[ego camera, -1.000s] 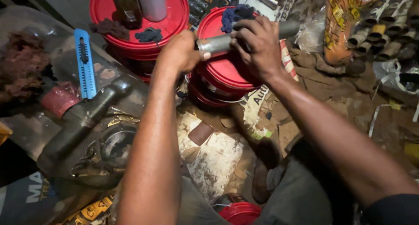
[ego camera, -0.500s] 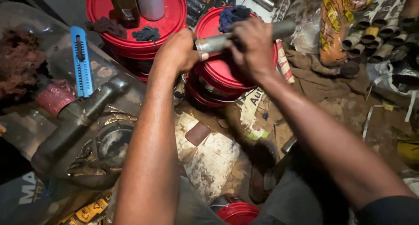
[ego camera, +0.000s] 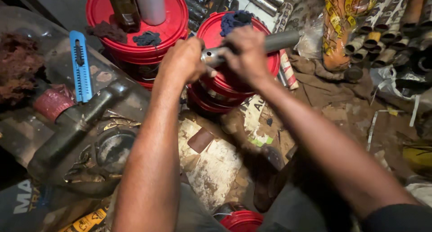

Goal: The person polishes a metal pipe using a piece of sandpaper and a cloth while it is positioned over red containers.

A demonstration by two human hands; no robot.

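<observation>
Cluttered workshop floor [ego camera: 216,169], dim and grimy, scraps of cardboard and torn paper underfoot, and the person is bent right over it. Both hands are on a grey metal pipe [ego camera: 281,40] held level above the lid of the nearer red bucket [ego camera: 211,34]. The right hand [ego camera: 245,56] is wrapped fully round the middle of the pipe, fingers curled shut on it; the left hand [ego camera: 184,58] is closed at the pipe's near end, though I can't tell whether it grips the pipe itself or something small pressed against its mouth. Held like that, one hand looks to be steadying while the other works the end.

A wad of dark blue cloth [ego camera: 236,18] sits on that bucket lid just behind the hands. The second red bucket [ego camera: 137,43] stands to the left, carrying a brown bottle [ego camera: 123,7], a pale cylinder [ego camera: 150,4] and two dark rags. Further left a blue utility knife [ego camera: 81,65] lies on a dirty clear cover, within easy reach. Short pipe offcuts [ego camera: 373,38] are stacked at the far right.

Compared with half a second ago, the pipe has levelled out a little and the hands sit slightly closer together; the grip is unchanged.
</observation>
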